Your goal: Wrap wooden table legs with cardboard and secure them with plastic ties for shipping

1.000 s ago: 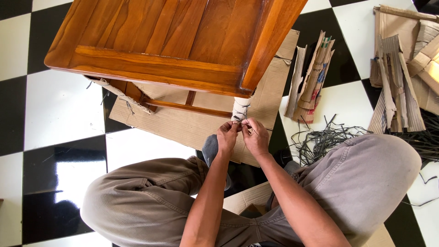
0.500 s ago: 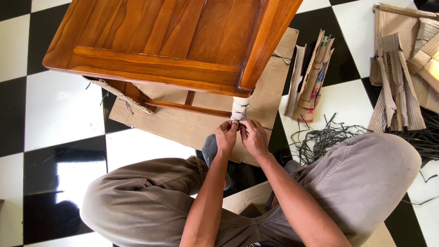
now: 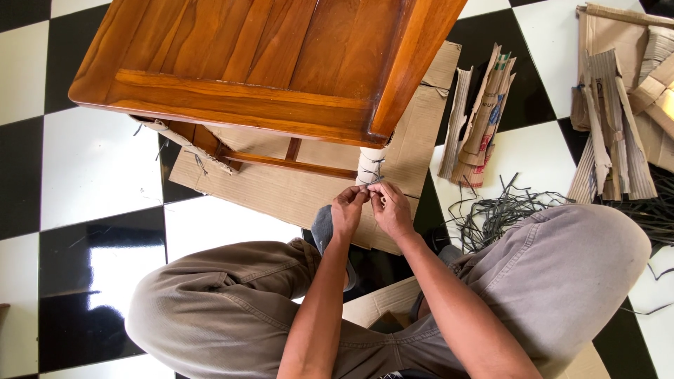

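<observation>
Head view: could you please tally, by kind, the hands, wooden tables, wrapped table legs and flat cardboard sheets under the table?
Hands: 2, left hand and right hand, both at the string on the near wrapped leg
Wooden tables: 1, table
Wrapped legs: 2, the near one and the far wrapped leg
Cardboard sheets under the table: 1, sheet
Total: 6
</observation>
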